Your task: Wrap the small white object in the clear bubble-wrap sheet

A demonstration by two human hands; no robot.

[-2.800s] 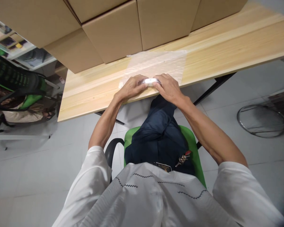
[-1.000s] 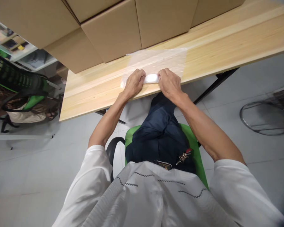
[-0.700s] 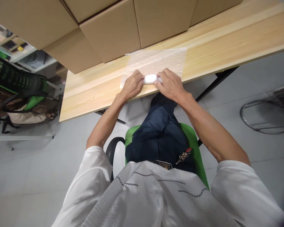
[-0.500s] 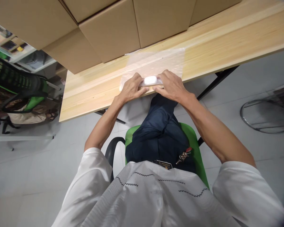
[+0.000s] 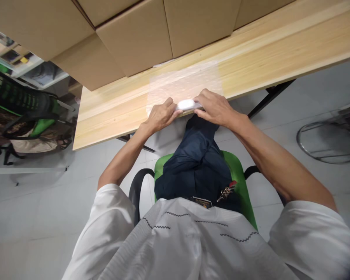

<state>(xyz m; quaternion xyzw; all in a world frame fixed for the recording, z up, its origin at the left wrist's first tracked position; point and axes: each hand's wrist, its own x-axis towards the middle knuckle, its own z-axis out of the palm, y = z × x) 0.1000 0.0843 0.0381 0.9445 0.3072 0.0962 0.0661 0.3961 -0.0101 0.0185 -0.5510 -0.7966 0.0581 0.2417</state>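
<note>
A translucent sheet of bubble wrap (image 5: 186, 79) lies flat on the table, its near edge by the table's front edge. At that near edge sits a small white rounded object (image 5: 186, 104), too bright to identify, between my two hands. My left hand (image 5: 162, 114) is closed, thumb and fingers pinching the wrap at the object's left end. On the other side my right hand (image 5: 212, 105) grips the wrap at the right end, thumb below and fingers above. The fingertips partly hide the wrap's edge.
Large cardboard boxes (image 5: 134, 42) stand along the back of the wooden table (image 5: 105, 112). I sit on a green chair (image 5: 246, 194) close to the front edge. A round metal stool frame (image 5: 328, 142) is on the floor at right, another chair (image 5: 17, 97) at far left.
Both hands have shifted slightly towards me with the white object, and the bubble wrap has slid nearer and a little left. My thumbs are farther apart, and my right elbow has swung outward.
</note>
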